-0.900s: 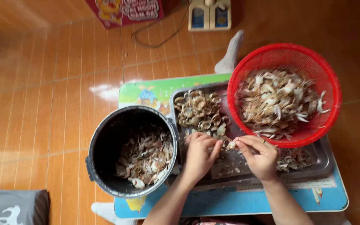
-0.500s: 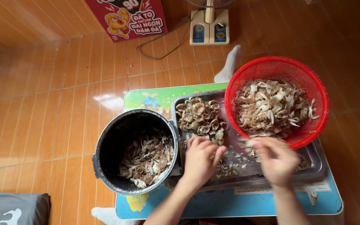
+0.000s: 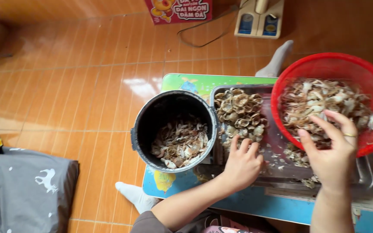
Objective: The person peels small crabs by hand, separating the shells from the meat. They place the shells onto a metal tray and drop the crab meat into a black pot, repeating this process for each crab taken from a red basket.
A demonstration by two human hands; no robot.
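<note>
Red basket: round red plastic mesh basket (image 3: pixel 370 82) holds pale broken shell pieces; it rests on the tray's right end.
Black pot: round black metal pot (image 3: pixel 145 125), partly filled with shell fragments.
Tray: rectangular steel tray (image 3: pixel 365 181), long axis left to right, with a heap of brown shells (image 3: pixel 240 113).
Right hand (image 3: pixel 333 151): fingers spread wide, reaching into the basket.
Left hand (image 3: pixel 241 164): fingers loosely curled on the shell heap; any grip is hidden.

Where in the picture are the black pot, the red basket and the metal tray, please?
black pot (image 3: pixel 145 125), head view, on its dark inner wall at the left.
red basket (image 3: pixel 324 64), head view, on its far mesh wall.
metal tray (image 3: pixel 368 181), head view, on its bare rim at the near right.
</note>
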